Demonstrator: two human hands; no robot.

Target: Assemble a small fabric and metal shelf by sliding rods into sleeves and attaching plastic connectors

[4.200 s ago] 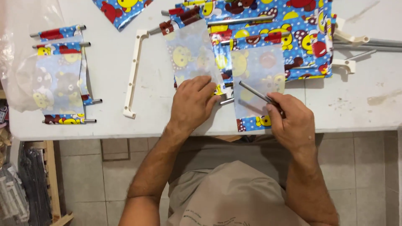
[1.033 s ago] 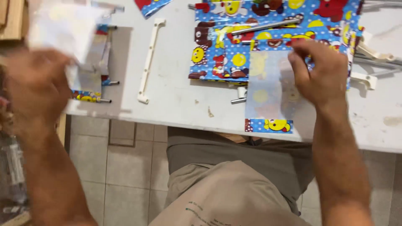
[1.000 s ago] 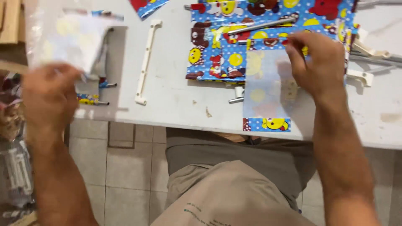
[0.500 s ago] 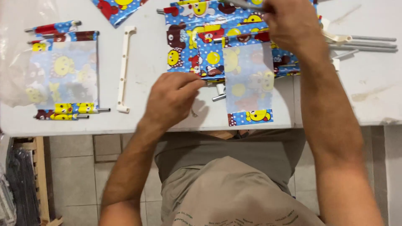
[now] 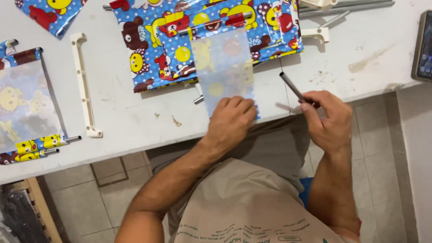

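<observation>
My left hand (image 5: 232, 119) lies palm down on the near end of a pale, see-through cartoon-print fabric piece (image 5: 222, 67) at the front edge of the white table (image 5: 148, 117). Its fingers are curled over the fabric's lower hem. My right hand (image 5: 328, 119) holds a thin grey metal rod (image 5: 291, 87) by its near end, just right of the fabric, with the rod pointing up and left over the table edge. A larger sheet of blue cartoon-print fabric (image 5: 175, 40) lies under and behind the pale piece.
A white plastic rail (image 5: 83, 85) lies left of the blue sheet. A finished fabric panel with rods (image 5: 27, 108) sits at the far left. More grey rods (image 5: 346, 6) and white plastic brackets (image 5: 315, 32) lie at the back right. A phone (image 5: 423, 45) rests at the right edge.
My right hand came back from the far side of the table to the front edge, now holding a rod. My left hand moved right onto the pale fabric's near end.
</observation>
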